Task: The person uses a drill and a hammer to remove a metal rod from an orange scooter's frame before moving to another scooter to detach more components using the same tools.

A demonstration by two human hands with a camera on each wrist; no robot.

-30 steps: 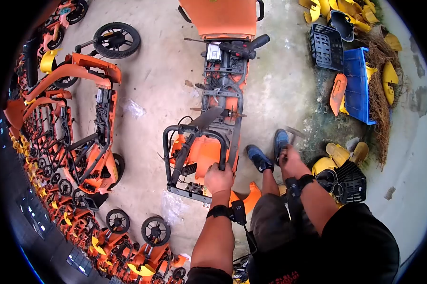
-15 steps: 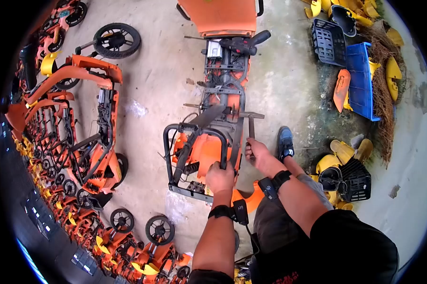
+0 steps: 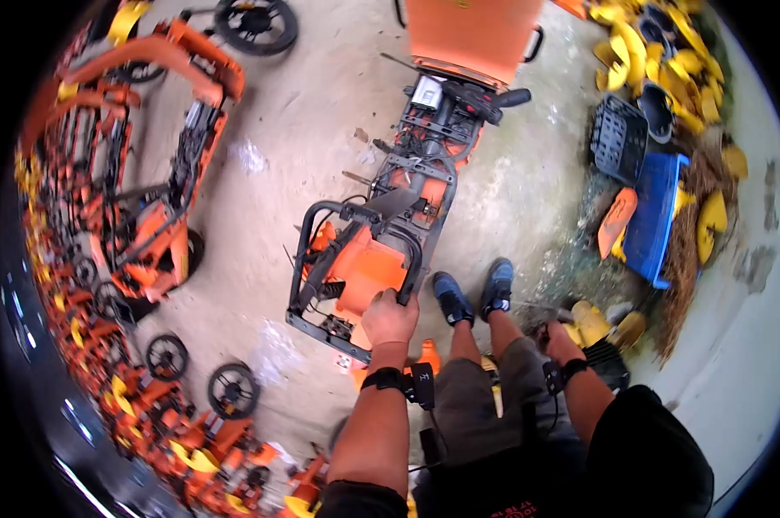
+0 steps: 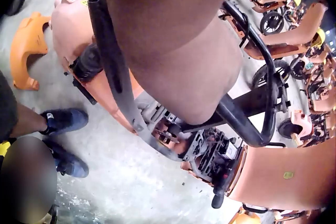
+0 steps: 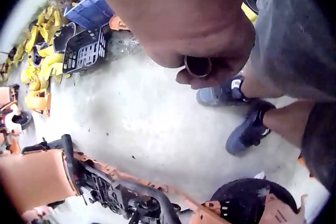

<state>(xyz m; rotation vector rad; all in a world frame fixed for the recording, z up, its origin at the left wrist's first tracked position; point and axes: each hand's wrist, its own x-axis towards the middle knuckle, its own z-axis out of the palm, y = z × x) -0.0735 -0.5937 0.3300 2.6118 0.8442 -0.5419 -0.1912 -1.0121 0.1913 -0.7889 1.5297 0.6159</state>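
A stripped orange scooter [image 3: 368, 268] lies along the floor in front of me, its black tube frame [image 3: 299, 268] bare. My left hand [image 3: 390, 318] grips the curved tube at the near end of that frame; the left wrist view shows the palm closed over the tube [image 4: 239, 121]. Out to the right, beside my leg, my right hand [image 3: 565, 343] holds a hammer. In the right wrist view the round hollow end of the hammer's handle [image 5: 198, 67] pokes from the fist, while its head is mostly lost against the background.
A cordless drill [image 3: 476, 102] rests across the scooter's far part. On the right stand a black crate [image 3: 619, 138] and a blue bin [image 3: 655, 220] among yellow plastic parts [image 3: 623, 56]. Rows of orange scooters [image 3: 161, 233] fill the left. My shoes [image 3: 453, 298] are close by the scooter.
The right hand brought the hammer from beside my foot to the frame's right side, then swung it back right and down beside my leg. The left hand kept its grip; the head view turned.
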